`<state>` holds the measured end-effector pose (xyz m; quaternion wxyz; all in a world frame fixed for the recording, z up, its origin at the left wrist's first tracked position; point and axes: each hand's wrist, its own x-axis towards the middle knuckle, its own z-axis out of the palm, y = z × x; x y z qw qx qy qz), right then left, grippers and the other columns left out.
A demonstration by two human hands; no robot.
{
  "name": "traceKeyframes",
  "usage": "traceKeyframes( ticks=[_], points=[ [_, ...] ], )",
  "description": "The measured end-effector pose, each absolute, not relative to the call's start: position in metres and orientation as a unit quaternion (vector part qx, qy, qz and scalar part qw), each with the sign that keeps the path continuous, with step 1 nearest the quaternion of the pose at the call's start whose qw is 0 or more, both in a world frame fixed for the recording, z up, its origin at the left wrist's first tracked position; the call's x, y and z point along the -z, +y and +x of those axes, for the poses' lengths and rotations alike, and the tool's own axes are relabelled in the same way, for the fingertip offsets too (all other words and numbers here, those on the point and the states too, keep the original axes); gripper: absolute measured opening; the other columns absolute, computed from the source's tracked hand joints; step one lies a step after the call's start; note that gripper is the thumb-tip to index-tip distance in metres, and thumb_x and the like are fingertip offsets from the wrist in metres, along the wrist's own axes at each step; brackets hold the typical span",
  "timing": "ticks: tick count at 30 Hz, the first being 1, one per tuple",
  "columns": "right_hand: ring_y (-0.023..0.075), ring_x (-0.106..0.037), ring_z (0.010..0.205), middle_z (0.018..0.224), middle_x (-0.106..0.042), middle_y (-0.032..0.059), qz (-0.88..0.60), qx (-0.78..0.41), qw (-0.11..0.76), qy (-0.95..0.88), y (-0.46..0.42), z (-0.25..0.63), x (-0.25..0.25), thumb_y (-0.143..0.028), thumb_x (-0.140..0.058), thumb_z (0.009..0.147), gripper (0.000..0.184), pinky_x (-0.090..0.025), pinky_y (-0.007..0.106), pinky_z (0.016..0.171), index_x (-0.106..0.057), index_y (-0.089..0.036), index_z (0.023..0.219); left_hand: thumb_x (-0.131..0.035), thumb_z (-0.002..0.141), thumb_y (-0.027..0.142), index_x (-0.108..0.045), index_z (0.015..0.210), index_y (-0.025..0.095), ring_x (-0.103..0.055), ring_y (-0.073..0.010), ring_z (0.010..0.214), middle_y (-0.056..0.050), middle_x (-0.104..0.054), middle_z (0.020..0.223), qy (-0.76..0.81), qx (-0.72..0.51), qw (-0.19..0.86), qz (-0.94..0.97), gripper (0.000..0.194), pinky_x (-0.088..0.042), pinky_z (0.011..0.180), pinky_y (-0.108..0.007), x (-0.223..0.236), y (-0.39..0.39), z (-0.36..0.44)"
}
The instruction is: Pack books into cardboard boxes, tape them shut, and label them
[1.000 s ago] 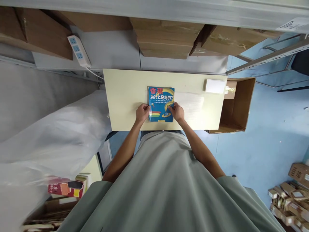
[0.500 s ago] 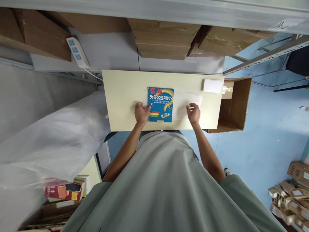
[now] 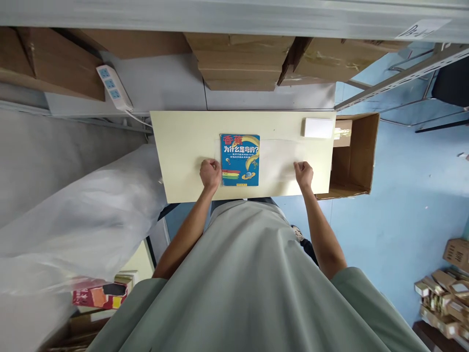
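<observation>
Two bare hands rest low over the pale worktop (image 3: 179, 142), one on each side of a blue book (image 3: 240, 160). It lies flat, cover up, just to the right of the left grip and well apart from the right. A clear sheet (image 3: 278, 157) spreads from the book toward the right grip and seems to run beneath it. The right hand (image 3: 304, 174) has its fingertips drawn narrow and appears to pinch the sheet's edge; the left hand (image 3: 210, 174) is curled, and whether it holds anything cannot be told. A hard pull from the right grip could drag the book askew, since neither hand presses on it. Uneven tension might crease so thin a sheet, and a loose pinch could let its edge slip. Beyond the right grip, a white block (image 3: 318, 128) sits near enough to be knocked.
</observation>
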<state>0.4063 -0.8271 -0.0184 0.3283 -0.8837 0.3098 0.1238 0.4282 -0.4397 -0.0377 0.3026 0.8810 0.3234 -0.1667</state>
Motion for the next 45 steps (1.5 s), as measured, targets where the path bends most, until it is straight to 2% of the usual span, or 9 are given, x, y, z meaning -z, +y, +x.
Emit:
traceKeyframes(
  ticks=[4,7,11,16,20,23,31,37,45],
  points=[
    [0.0219,-0.066,0.078,0.082,-0.072,0.0044,-0.882,-0.107,0.358,0.287,-0.830,0.404,0.005,-0.059,-0.067,0.103,0.042,-0.049,0.034,0.076,-0.051,-0.028,0.080,-0.068,0.105,0.026,-0.067,0.125,0.018,-0.078,-0.0295,0.117,-0.014,-0.082,0.120,0.332,0.172,0.307,0.875,0.022,-0.056,0.109,-0.041,0.036,-0.441,0.432],
    [0.0212,-0.066,0.074,0.078,-0.069,0.0025,-0.883,-0.104,0.375,0.262,-0.832,0.403,-0.010,-0.068,-0.065,0.103,0.049,-0.048,0.033,0.072,-0.047,-0.029,0.079,-0.067,0.104,0.028,-0.070,0.105,0.021,-0.078,-0.0319,0.113,-0.013,-0.083,0.112,0.319,0.210,0.281,0.880,0.007,-0.056,0.104,-0.042,0.036,-0.442,0.437],
    [0.0203,-0.064,0.073,0.076,-0.066,0.0010,-0.896,-0.088,0.397,0.178,-0.821,0.405,-0.046,-0.070,-0.065,0.104,0.051,-0.053,0.035,0.075,-0.049,-0.029,0.080,-0.061,0.104,0.028,-0.068,0.090,0.023,-0.077,-0.0310,0.103,-0.012,-0.081,0.098,0.279,0.217,0.257,0.900,0.017,-0.056,0.096,-0.039,0.036,-0.443,0.438],
    [0.0256,-0.074,0.112,0.129,-0.075,0.0138,-0.870,-0.071,0.487,0.039,-0.756,0.415,-0.081,-0.064,-0.070,0.105,0.043,-0.063,0.037,0.085,-0.066,-0.025,0.090,-0.061,0.103,0.027,-0.068,0.094,0.022,-0.075,-0.0270,0.098,-0.010,-0.082,0.100,0.254,0.187,0.282,0.906,0.013,-0.054,0.092,-0.035,0.038,-0.443,0.433],
    [0.0225,-0.078,0.105,0.151,-0.069,0.0170,-0.830,-0.136,0.540,-0.022,-0.675,0.424,-0.065,-0.056,-0.063,0.111,0.034,-0.067,0.033,0.073,-0.067,-0.024,0.100,-0.062,0.101,0.028,-0.069,0.093,0.022,-0.075,-0.0259,0.098,-0.010,-0.082,0.101,0.249,0.187,0.313,0.897,0.012,-0.055,0.092,-0.035,0.042,-0.437,0.432],
    [0.0203,-0.080,0.093,0.159,-0.065,0.0195,-0.850,-0.176,0.495,-0.037,-0.621,0.430,-0.035,-0.045,-0.057,0.115,0.026,-0.070,0.041,0.088,-0.068,-0.022,0.107,-0.065,0.099,0.029,-0.070,0.092,0.022,-0.075,-0.0245,0.095,-0.008,-0.081,0.096,0.242,0.191,0.359,0.881,0.012,-0.055,0.092,-0.034,0.045,-0.429,0.432],
    [0.0337,-0.081,0.118,0.173,-0.057,0.0162,-0.905,-0.277,0.321,-0.012,-0.561,0.439,0.010,-0.038,-0.047,0.117,0.030,-0.069,0.055,0.105,-0.072,-0.023,0.123,-0.065,0.093,0.030,-0.072,0.086,0.020,-0.069,-0.0195,0.081,-0.003,-0.076,0.084,0.240,0.225,0.492,0.806,0.015,-0.054,0.081,-0.029,0.054,-0.412,0.429],
    [0.0376,-0.078,0.129,0.185,-0.043,0.0173,-0.912,-0.301,0.277,-0.046,-0.555,0.431,0.010,-0.019,-0.036,0.112,0.044,-0.070,0.059,0.104,-0.062,-0.018,0.148,-0.055,0.107,0.052,-0.062,0.073,0.023,-0.065,-0.0216,0.079,-0.005,-0.069,0.074,0.216,0.209,0.461,0.835,0.045,-0.048,0.078,-0.031,0.054,-0.412,0.430],
    [0.0328,-0.073,0.139,0.178,-0.049,0.0192,-0.920,-0.245,0.305,-0.030,-0.601,0.434,0.016,-0.023,-0.044,0.113,0.046,-0.066,0.053,0.115,-0.060,-0.017,0.156,-0.061,0.103,0.036,-0.074,0.091,0.022,-0.074,-0.0279,0.100,-0.010,-0.083,0.098,0.237,0.218,0.374,0.870,0.022,-0.052,0.089,-0.034,0.052,-0.424,0.438]
  ],
)
